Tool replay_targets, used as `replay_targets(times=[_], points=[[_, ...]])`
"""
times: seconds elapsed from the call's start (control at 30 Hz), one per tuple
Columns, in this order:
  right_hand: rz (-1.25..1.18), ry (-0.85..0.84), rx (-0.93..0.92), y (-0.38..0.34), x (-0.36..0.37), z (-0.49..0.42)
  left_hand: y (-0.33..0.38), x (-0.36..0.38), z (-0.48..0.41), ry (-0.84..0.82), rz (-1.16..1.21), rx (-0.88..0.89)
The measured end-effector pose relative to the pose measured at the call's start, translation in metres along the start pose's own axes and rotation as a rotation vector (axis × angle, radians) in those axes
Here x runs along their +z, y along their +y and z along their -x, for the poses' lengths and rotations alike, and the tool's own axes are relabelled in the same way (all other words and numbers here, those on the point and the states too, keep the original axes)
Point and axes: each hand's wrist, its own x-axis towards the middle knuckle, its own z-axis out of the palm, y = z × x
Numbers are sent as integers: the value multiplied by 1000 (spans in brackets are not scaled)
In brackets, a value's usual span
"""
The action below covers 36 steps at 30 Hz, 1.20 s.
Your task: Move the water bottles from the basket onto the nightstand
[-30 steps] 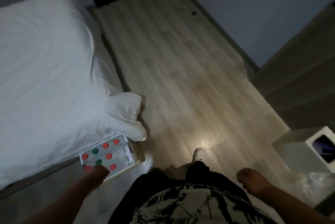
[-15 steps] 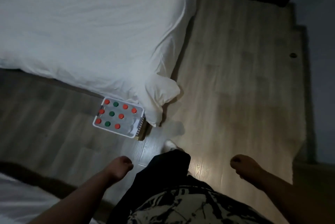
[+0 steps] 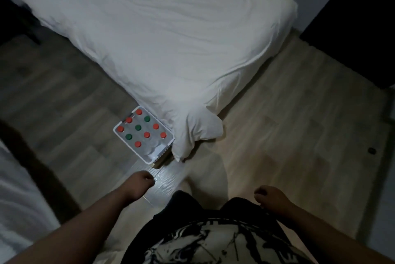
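Over the last second the head camera had swung round hard, and that was most of what changed. The basket [image 3: 154, 153], which had sat low at the left edge of my view with the left hand [image 3: 142, 182] partly over it, now lay near the middle of the frame. It stood on the floor [image 3: 277, 135], tight against the corner of the white bed [image 3: 162, 28]. The left hand had come away from it and hung a little short of the near rim, touching nothing, its fingers loosely curled and empty. The right hand [image 3: 270, 198] was in the same state, slack and holding nothing, off to the other side of the person's body and well apart from the basket. The water bottles [image 3: 137, 127] stood upright inside, showing only their caps, seven red and three green. I had counted the same ten half a second before, so I judged that none had been lifted out. No nightstand showed in this view, so I could not tell which way the bottles would have to be carried. To my mind the task was at its very start: the person had squared up to the basket, and the next step would be to reach down and take a first bottle by its neck.
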Motion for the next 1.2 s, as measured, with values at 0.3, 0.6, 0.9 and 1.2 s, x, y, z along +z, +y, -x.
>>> replay_targets(times=[0.3,0.6,0.9,1.2], points=[[579,-271,-57,-3,-63,-84,-35,43,48,218,345,-273],[957,-254,-350,-128,-104,-173,-22,175,110,341,1068,-731],[795,-323,-632,-214,6,-253,-31,174,-25,438,1193,-614],[608,-271,-765,-260,142,-353,-110,111,-220,670,933,-340]])
